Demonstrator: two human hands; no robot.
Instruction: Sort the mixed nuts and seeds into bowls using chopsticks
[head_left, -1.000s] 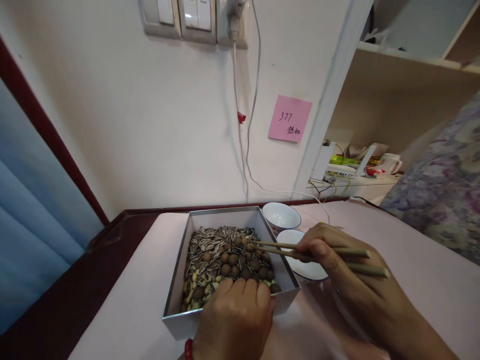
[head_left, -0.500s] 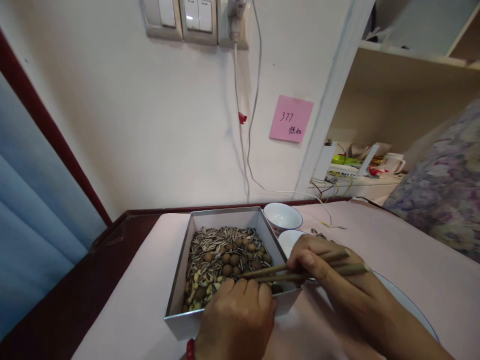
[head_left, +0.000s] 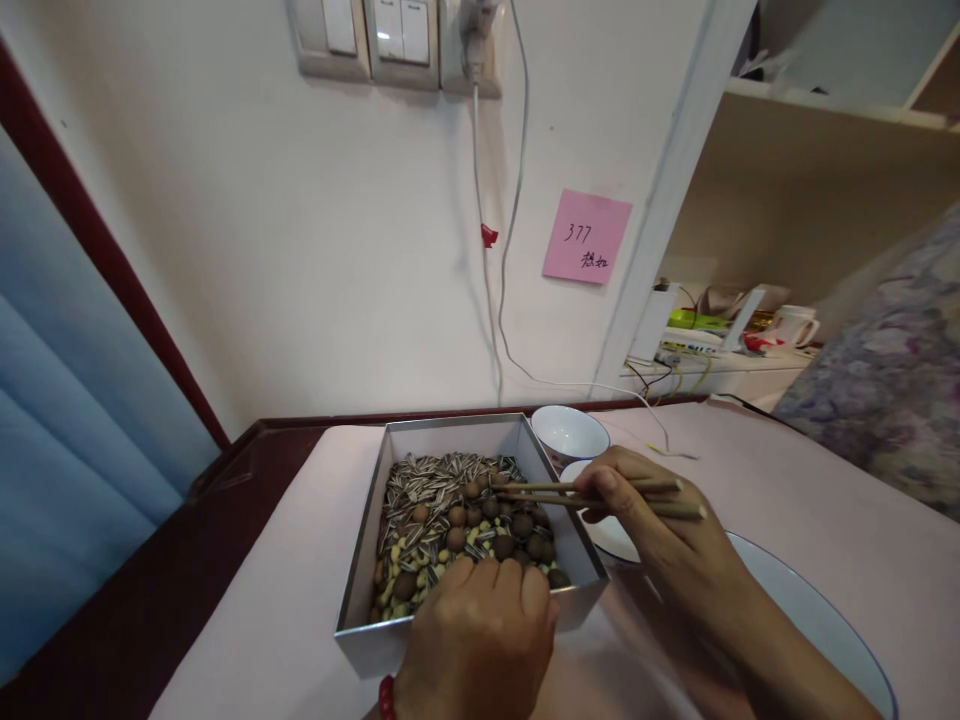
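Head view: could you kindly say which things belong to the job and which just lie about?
Apparently the job's:
thin wooden chopsticks
silver rectangular box
brown round balls
striped seeds
white blue-rimmed bowls

Background:
pink square paper note
white handled mug

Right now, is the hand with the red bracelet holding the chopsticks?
No, the right hand holds the chopsticks, while the left hand, wearing the bracelet, is at the box's near edge.

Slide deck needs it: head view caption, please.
Right hand holds chopsticks over brown balls and striped seeds in a box, left hand at its near rim.
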